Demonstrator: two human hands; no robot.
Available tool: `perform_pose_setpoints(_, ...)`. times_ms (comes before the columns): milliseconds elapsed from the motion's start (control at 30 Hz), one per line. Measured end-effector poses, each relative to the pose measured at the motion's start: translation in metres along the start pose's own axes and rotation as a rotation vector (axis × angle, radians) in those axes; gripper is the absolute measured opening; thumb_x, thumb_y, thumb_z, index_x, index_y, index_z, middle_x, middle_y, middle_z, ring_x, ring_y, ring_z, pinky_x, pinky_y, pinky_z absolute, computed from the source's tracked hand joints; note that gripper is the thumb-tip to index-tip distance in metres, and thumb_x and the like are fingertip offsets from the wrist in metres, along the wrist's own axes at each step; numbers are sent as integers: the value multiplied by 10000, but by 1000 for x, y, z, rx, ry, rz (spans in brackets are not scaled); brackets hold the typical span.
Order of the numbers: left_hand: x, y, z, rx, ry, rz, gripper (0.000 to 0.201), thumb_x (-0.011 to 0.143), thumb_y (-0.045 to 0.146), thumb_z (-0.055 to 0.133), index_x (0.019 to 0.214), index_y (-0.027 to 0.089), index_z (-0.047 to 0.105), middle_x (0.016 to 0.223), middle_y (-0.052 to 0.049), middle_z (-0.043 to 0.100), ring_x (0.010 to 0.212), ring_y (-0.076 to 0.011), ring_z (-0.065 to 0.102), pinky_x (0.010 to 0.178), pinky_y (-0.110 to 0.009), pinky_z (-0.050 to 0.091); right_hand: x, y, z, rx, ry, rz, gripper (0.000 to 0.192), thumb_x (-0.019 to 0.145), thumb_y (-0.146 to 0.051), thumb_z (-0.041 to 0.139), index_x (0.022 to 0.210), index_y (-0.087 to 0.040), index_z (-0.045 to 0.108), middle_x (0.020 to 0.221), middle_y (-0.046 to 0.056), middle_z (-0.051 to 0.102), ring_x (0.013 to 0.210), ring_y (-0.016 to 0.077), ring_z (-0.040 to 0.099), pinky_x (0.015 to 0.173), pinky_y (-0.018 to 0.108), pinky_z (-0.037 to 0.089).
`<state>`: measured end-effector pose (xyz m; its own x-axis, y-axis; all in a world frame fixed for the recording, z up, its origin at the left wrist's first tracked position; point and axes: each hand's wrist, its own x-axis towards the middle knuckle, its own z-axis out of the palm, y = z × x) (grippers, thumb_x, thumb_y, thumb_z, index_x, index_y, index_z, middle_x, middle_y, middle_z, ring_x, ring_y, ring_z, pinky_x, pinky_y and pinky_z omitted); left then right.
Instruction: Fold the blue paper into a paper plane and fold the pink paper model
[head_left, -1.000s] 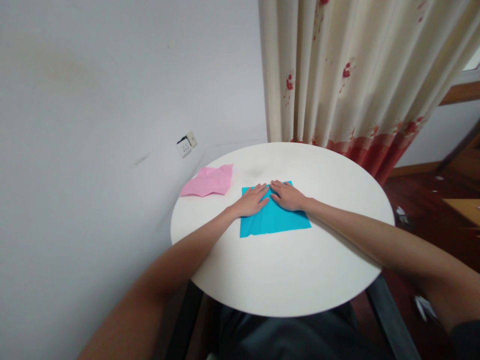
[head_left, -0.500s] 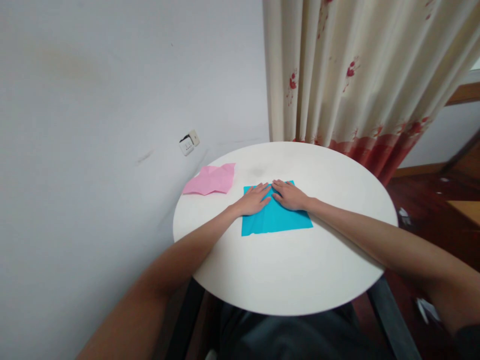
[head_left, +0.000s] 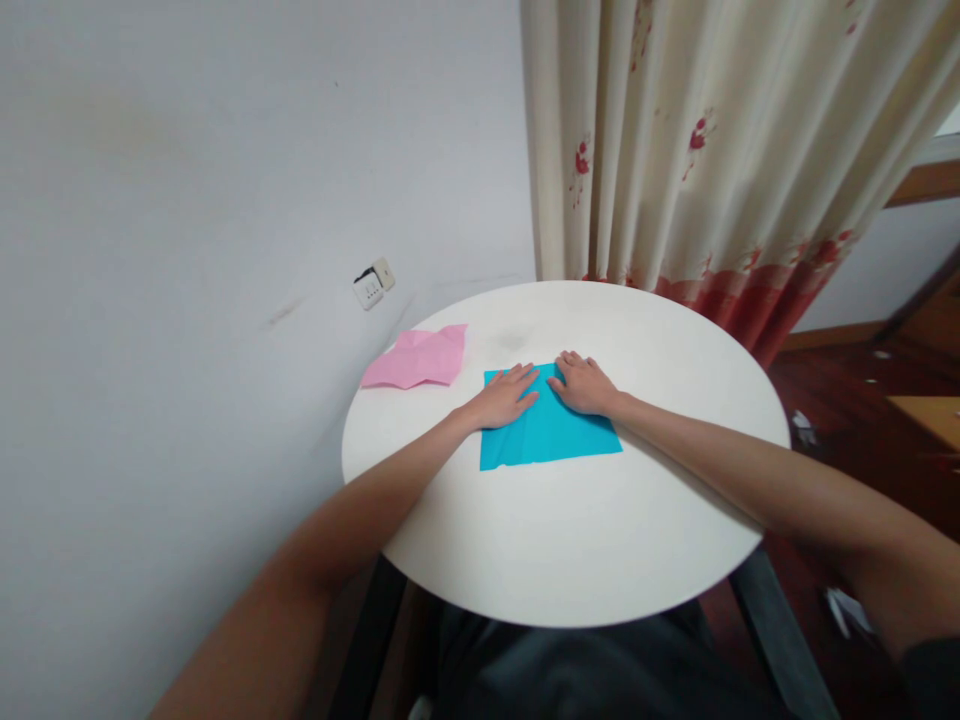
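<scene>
A folded blue paper [head_left: 551, 437] lies flat on the round white table [head_left: 570, 540]. My left hand [head_left: 504, 396] rests palm down on the paper's far left part, fingers spread. My right hand [head_left: 583, 383] presses flat on the far right edge of the paper, its fingers reaching past the far edge. A small gap of blue paper shows between the two hands. Neither hand grips anything.
A crumpled pink paper [head_left: 418, 358] lies at the table's far left edge. A grey wall with a socket [head_left: 374, 284] stands to the left. A cream curtain with red flowers [head_left: 697, 150] hangs behind the table. Wooden floor with scraps [head_left: 847, 400] lies to the right.
My right hand has slid to the right along the paper's far edge, away from my left hand. My left hand has stayed in place.
</scene>
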<state>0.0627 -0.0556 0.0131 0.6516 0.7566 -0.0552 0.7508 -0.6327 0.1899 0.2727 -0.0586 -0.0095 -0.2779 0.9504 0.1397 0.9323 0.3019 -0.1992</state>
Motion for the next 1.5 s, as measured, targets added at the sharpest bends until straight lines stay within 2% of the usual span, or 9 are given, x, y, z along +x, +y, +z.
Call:
perform_pose_setpoints(167,0,0,0,7,-6,-1,654,1028,544,218,1586,204,226,1671,-69,151,1544,-251,106,1237,-467,115,-3,-2,1,-46,60,35,614,1019,-430,333,1482,-33,401,1577,222,356,1487,344,270,1196,574,171)
perform_pose_setpoints(300,0,0,0,12,-3,-4,652,1030,543,222,1586,201,227,1669,-76,155,1544,-254,103,1237,-451,107,-5,-5,-3,-109,129,-81,583,1018,-390,355,1496,-60,397,1590,199,345,1507,316,226,1216,552,101)
perform_pose_setpoints(500,0,-1,2,3,0,1,629,1033,544,228,1594,261,199,1675,-41,138,1546,-268,76,1233,-483,109,-2,-3,-3,-35,32,-77,539,1031,-406,339,1445,-85,466,1561,193,399,1463,327,325,1167,519,269)
perform_pose_setpoints(667,-1,-3,2,8,-8,59,605,1035,561,204,1582,305,227,1671,-1,169,1544,-285,75,1227,-531,91,-2,-2,-4,-15,41,-87,504,1028,-397,371,1414,-95,489,1543,202,419,1441,327,358,1148,509,293)
perform_pose_setpoints(833,-4,1,-3,-24,11,65,605,1030,575,229,1561,289,282,1658,-16,224,1536,-294,125,1228,-539,112,-1,0,-11,27,85,-94,404,1014,-369,412,1265,-121,610,1378,186,592,1296,295,525,1082,407,375)
perform_pose_setpoints(967,-5,2,-4,-54,32,62,609,1024,580,257,1539,262,326,1652,-43,242,1534,-300,140,1229,-542,126,1,8,-18,59,146,2,428,1030,-390,357,1222,-129,637,1263,176,664,1195,285,593,1013,364,418)
perform_pose_setpoints(1233,-5,2,-6,-19,-24,51,606,1029,594,204,1571,329,267,1671,-20,170,1538,-313,105,1213,-578,107,1,19,-33,36,128,289,508,1018,-482,334,1197,-117,639,1151,227,693,1089,355,642,889,439,476)
perform_pose_setpoints(1333,-5,2,-7,-1,-31,49,609,1028,599,197,1569,331,276,1673,-14,161,1540,-306,93,1216,-564,105,3,22,-31,117,100,320,491,1003,-500,380,1236,-146,627,1160,196,705,1068,338,661,882,426,482)
perform_pose_setpoints(1500,-3,-2,-5,0,-37,45,614,1026,608,190,1573,339,260,1674,0,156,1541,-299,88,1221,-554,97,10,27,-25,274,167,279,456,948,-440,519,1284,-146,616,1185,158,703,1062,290,658,895,374,480)
